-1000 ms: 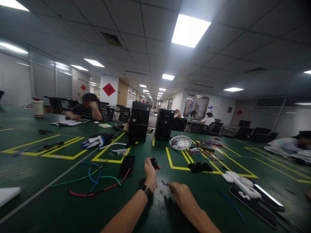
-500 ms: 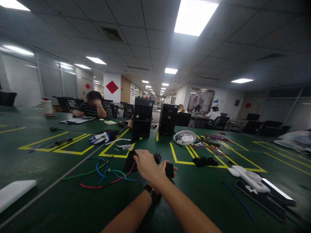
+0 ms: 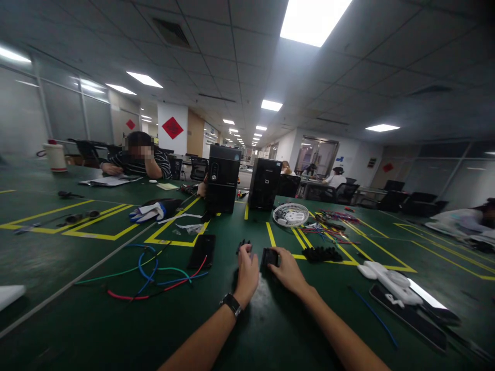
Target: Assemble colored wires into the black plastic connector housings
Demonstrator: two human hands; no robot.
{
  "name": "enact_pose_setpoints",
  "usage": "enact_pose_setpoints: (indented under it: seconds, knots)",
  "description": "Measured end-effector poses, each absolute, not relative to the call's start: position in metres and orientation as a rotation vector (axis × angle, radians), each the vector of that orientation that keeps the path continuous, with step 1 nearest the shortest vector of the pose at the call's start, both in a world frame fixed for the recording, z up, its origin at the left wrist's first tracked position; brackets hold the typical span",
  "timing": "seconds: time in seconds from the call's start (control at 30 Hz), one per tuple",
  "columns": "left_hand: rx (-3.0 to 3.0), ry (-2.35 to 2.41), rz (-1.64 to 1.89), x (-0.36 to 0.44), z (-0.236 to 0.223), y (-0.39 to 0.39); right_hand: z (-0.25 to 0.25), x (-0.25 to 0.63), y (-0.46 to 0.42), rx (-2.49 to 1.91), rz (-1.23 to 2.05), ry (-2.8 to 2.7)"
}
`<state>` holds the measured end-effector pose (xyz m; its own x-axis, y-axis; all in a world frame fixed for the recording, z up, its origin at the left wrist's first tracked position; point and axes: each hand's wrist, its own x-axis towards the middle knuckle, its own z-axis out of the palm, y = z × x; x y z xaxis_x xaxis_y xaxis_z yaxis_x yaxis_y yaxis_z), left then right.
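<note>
My left hand (image 3: 248, 272), with a dark watch (image 3: 231, 304) on its wrist, reaches forward over the table with its fingers curled at a small black knobbly part (image 3: 243, 245). The fingers partly cover that part. Just to the right, my right hand (image 3: 286, 269) grips a black block (image 3: 269, 256) from its right side, the thumb in front. The block is close to the tabletop; whether it rests there I cannot tell. A black phone-like slab (image 3: 202, 251) lies left of my left hand, beside red, blue and green wires (image 3: 157, 270).
Two black computer towers (image 3: 223, 180) stand ahead. A white basket (image 3: 291, 215), loose wires (image 3: 336, 221) and a black knobbly strip (image 3: 322, 254) lie to the right, with white devices (image 3: 386, 278) nearer. Gloves (image 3: 149, 212) lie left. A person (image 3: 137, 159) sits across the table.
My crossed arms have come apart. My right hand has left the slab and moved right onto the black block that my left hand held. My left hand has moved to the knobbly part.
</note>
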<state>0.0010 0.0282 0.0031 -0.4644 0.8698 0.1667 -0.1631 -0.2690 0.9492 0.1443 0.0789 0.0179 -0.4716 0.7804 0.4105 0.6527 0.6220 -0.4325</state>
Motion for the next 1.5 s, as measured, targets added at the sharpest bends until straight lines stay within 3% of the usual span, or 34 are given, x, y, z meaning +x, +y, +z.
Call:
enact_pose_setpoints:
  seconds: [0.13,0.33,0.6,0.73,0.83,1.03,1.17,1.27,1.37,1.5]
  knots:
    - [1.158,1.562,2.124,-0.011,0.01,0.027,0.015,0.118,0.106,-1.33,0.255,-2.333]
    - [1.142,1.56,2.099,-0.019,0.004,0.033,0.01,0.093,0.119,-1.304,0.266,-2.355]
    - [1.386,1.416,2.139,-0.003,0.012,0.023,0.024,0.187,0.111,-1.516,-0.073,-2.146]
    - [1.495,1.322,1.988,0.012,0.012,0.017,0.022,0.21,0.093,-1.574,-0.092,-2.141]
    - [1.15,1.283,1.735,0.029,0.008,0.013,0.028,0.205,0.08,-1.527,-0.037,-2.191]
    - [0.571,0.787,1.464,0.053,0.011,0.002,0.062,0.164,0.029,-1.052,0.307,-2.154]
    - [0.509,0.747,1.427,0.047,0.019,-0.003,0.073,0.169,0.004,-0.937,0.289,-2.218]
    - [0.507,0.739,1.438,0.037,0.021,-0.004,0.063,0.221,0.009,-1.209,0.053,-2.163]
    - [0.513,0.742,1.438,0.03,0.019,0.0,0.041,0.291,0.022,-1.773,-0.175,-2.04]
    - [0.542,0.763,1.458,0.03,0.016,0.003,0.019,0.34,0.035,-1.981,-0.156,-2.043]
